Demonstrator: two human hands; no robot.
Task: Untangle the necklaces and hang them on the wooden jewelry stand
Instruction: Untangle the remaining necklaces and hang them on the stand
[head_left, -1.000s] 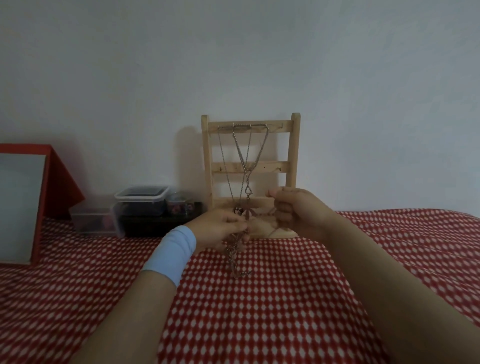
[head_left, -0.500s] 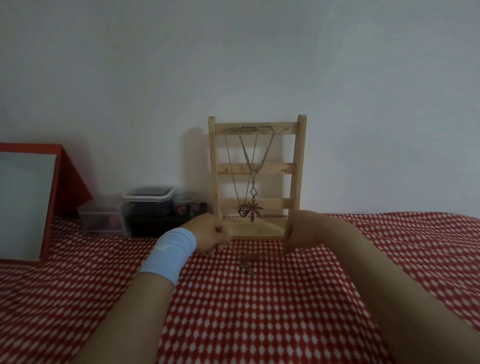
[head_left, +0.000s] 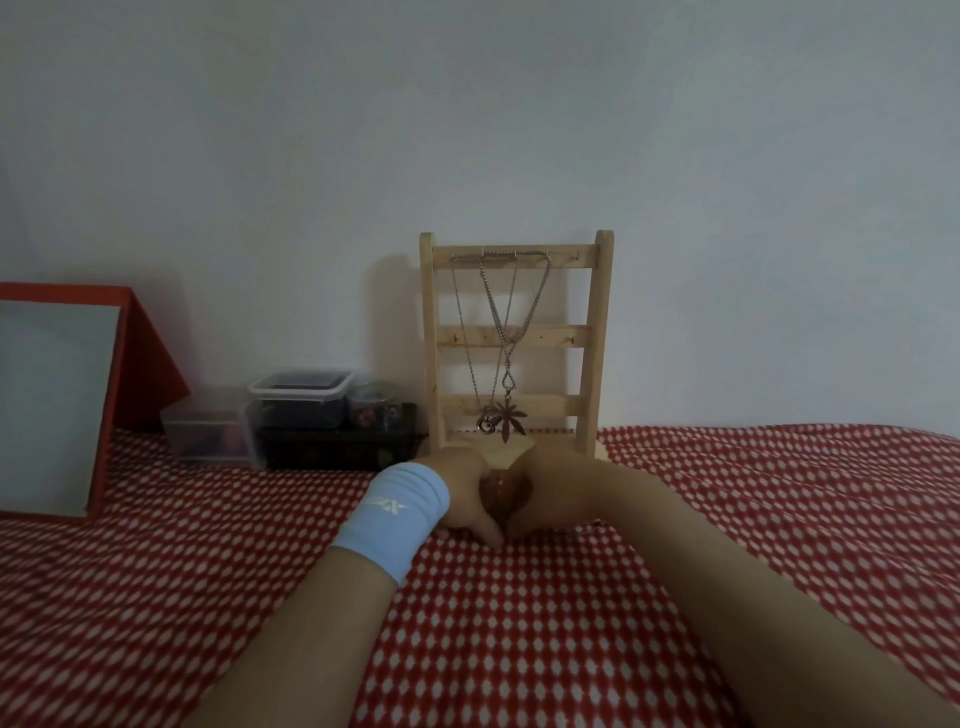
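Boxes (head_left: 298, 415) block left; stand (head_left: 514, 343) ahead.

Left hand (head_left: 467, 493) and right hand (head_left: 550, 491), pressed together on the red checked cloth (head_left: 571, 649) directly before the wooden jewelry stand (head_left: 514, 343); fingers curl inward, so whatever lies between the palms is hidden, and whether either hand grips anything cannot be told. The hands cover the middle of the stand's base. Left of the stand, the contents of the stacked plastic containers (head_left: 296, 410) are too dark to identify. Farther left, the red-framed board (head_left: 52, 410) is cut off by the picture's edge.
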